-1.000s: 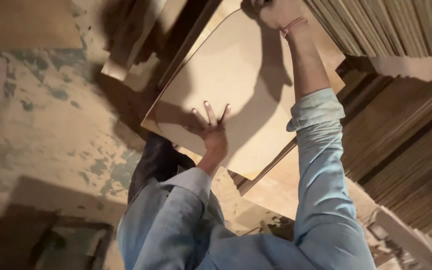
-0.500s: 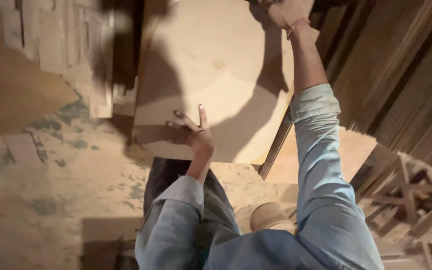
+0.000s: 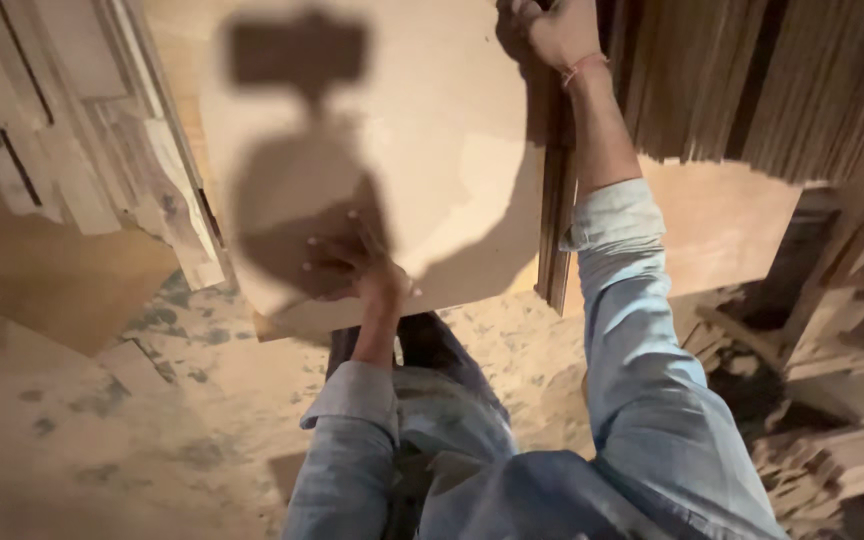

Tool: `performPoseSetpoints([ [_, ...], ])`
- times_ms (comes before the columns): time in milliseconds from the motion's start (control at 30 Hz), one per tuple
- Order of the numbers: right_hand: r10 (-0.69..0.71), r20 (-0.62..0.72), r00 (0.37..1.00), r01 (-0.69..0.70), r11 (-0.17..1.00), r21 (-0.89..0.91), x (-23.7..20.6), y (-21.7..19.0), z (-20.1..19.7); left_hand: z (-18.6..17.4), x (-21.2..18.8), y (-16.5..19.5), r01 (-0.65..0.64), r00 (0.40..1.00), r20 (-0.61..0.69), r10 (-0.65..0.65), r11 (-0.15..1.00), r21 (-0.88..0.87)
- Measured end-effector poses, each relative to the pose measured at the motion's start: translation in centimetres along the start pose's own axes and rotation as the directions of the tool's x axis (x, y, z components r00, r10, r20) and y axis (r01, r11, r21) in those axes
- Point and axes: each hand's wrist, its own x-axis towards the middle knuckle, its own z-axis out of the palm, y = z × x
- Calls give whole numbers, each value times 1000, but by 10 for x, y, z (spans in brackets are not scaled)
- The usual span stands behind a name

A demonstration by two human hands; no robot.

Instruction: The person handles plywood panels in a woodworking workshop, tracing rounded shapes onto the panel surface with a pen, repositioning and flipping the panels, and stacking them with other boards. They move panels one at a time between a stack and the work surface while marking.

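I hold a large pale plywood sheet (image 3: pixel 432 150) upright in front of me. My left hand (image 3: pixel 352 265) lies flat against its lower face with fingers spread, in shadow. My right hand (image 3: pixel 552 30) grips the sheet's upper right edge, a thin red thread around the wrist. Both arms wear light blue sleeves. A dark shadow of my head and its camera falls on the sheet's face.
Stacked wooden boards lean at the left (image 3: pixel 82 130). A dense stack of thin sheets stands on edge at the upper right (image 3: pixel 752 70). Another brown board (image 3: pixel 722 220) sits behind my right arm, with scrap wood (image 3: pixel 832 440) at lower right. Dusty floor (image 3: pixel 102 430) lies below.
The sheet has swung from tilted to nearly upright and closer to me. My left hand slid along its lower face; my right hand kept its hold on the top edge.
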Motion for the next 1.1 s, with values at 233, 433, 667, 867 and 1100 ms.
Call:
performPoseSetpoints([
  [233, -196, -214, 957, 195, 980, -26, -82, 63, -10, 54, 26, -27, -287, 915, -309, 258, 957, -49],
  [433, 14, -271, 963, 27, 989, 144, -181, 105, 7, 41, 23, -13, 84, 994, 79, -76, 991, -103],
  [667, 71, -354, 932, -29, 992, 121, -303, 128, 9, 7, -11, 39, 366, 925, 56, -377, 920, 142],
  [867, 235, -387, 891, -151, 960, 236, -383, 150, 30, 16, -15, 39, 258, 961, 56, -269, 954, 150],
  [1100, 281, -525, 804, -249, 959, 132, -447, 133, 107, 42, 10, 11, 101, 995, 1, -102, 993, 62],
])
